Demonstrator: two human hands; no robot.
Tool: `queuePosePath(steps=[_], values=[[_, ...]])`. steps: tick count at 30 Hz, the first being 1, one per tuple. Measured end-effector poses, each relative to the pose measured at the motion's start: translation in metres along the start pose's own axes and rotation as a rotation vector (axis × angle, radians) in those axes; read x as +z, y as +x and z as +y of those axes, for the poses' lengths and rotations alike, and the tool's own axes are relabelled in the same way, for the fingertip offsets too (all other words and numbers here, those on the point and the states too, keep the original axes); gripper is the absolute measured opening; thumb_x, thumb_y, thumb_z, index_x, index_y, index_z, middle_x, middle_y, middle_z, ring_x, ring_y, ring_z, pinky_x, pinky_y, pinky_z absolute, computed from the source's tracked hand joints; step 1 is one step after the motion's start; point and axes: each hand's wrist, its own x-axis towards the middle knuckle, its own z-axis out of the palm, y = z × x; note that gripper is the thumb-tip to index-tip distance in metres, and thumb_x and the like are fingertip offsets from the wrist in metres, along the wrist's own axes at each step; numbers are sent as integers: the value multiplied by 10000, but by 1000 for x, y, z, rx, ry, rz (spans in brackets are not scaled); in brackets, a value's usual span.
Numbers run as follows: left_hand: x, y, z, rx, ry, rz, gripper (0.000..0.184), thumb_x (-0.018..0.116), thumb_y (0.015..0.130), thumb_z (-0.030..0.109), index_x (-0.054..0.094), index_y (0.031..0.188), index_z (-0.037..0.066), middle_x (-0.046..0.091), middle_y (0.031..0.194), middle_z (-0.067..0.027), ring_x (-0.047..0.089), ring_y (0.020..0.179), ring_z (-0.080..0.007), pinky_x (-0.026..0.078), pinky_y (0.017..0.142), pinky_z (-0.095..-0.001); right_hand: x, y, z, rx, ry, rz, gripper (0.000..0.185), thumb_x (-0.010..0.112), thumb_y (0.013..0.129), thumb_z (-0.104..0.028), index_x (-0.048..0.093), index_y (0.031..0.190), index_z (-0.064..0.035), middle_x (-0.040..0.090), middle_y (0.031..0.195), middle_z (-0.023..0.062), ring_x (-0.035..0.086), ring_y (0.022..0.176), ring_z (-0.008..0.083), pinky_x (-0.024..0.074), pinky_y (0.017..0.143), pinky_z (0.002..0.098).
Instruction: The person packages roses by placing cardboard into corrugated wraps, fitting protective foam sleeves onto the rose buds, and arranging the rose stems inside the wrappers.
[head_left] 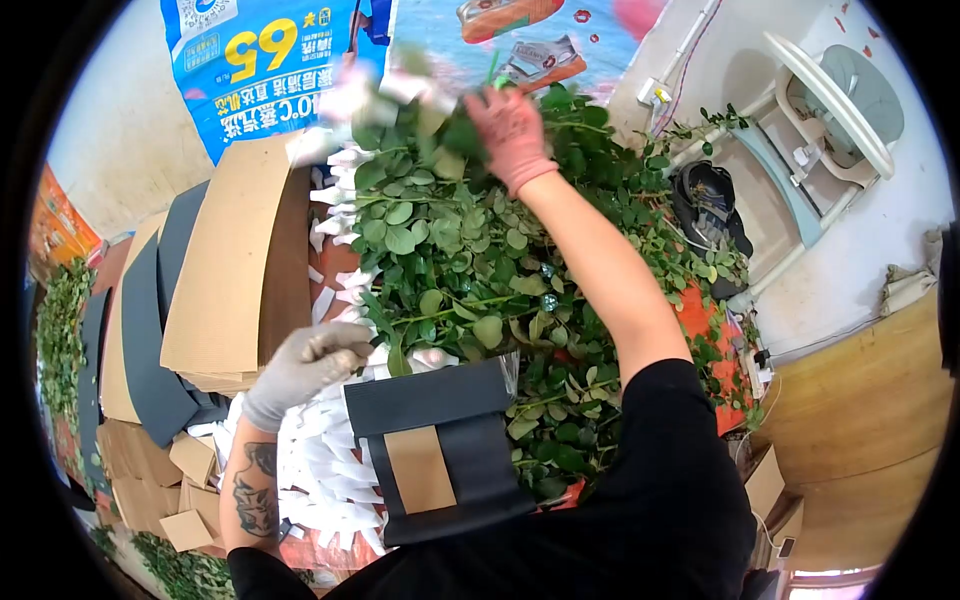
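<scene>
My left hand (310, 368), in a light grey glove, is closed beside the black wrapping sheet (435, 395); what its fingers hold, if anything, is too small to name. A tan card strip (420, 470) lies on the black sheet. My right hand (508, 135), in a pink glove, reaches to the far end of the leafy stem pile (450, 220). Its fingers are closed around green stems, whose leaves and pale tips blur to the left. White-wrapped flower heads (340, 190) line the pile's left side.
Stacked tan cardboard sheets (225, 260) and black sheets (165, 320) stand at left. White sleeves (325, 470) lie beside the black wrapping. A white high chair (830, 130) and dark shoes (708, 205) are at right. A blue poster (265, 70) hangs behind.
</scene>
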Motion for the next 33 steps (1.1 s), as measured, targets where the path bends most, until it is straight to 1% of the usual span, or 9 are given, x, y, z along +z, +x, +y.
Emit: queuePosePath(steps=[2,7,9,11,16,19,28,30,33], values=[[-1,-7,8,63,-90,125,437,671,844,299,562,1118,-23,644,958,-97,621,864,-180,492,801,-295,-23,-7,-7,6,35,157,249,523,798,-167,558,1044,-178,563,975,62,556,908,246,443,719,349],[-37,-5,-7,29,43,249,298,603,897,218,574,1078,-18,622,837,-54,579,754,-125,482,702,-270,33,-97,-89,-180,-27,-206,337,486,814,-186,550,1144,-173,524,1022,112,475,956,297,404,788,434],[-56,-1,-38,-90,101,294,233,591,880,160,581,1034,-15,598,799,-36,556,754,-107,468,686,-261,32,-126,-108,-473,-168,-654,398,518,802,-198,528,1190,-107,509,1176,138,446,1060,320,394,882,457],[-54,1,-44,8,431,357,180,602,833,122,608,959,-6,589,815,-16,545,760,-80,463,699,-245,78,-184,-110,-590,-104,-273,373,548,793,-202,534,1149,-93,480,1261,156,472,1021,307,404,899,453],[-68,26,-46,57,856,592,355,568,832,202,562,1136,19,603,1085,-169,581,1035,-310,437,912,-352,-3,-116,-107,-556,-81,-739,182,454,808,-176,578,920,-103,527,1010,149,466,992,303,357,882,433],[-79,46,-56,17,917,449,375,591,822,276,590,1124,54,604,1058,-156,580,1005,-317,445,891,-370,5,-112,-83,-633,58,-417,189,550,789,-227,580,935,-111,536,1108,150,450,1121,324,347,978,418],[-62,114,-86,-119,889,276,477,632,800,301,551,1181,26,641,1003,-138,613,940,-236,475,835,-338,-14,-69,-45,-148,775,-241,390,654,732,-132,585,1108,-58,562,1154,170,538,1055,346,442,926,424],[-68,123,-73,-74,919,238,494,632,802,296,549,1175,-17,654,978,-136,622,926,-201,490,798,-307,-24,-57,-39,-278,764,-210,417,668,716,-130,587,1121,-78,553,1175,175,530,1078,359,429,951,420],[-73,122,-18,35,186,19,403,580,855,297,580,1098,-25,635,916,-89,607,833,-156,492,722,-268,-24,-53,-51,-430,645,-97,473,687,701,-147,569,1155,-86,567,1155,173,536,1087,329,406,980,407]])
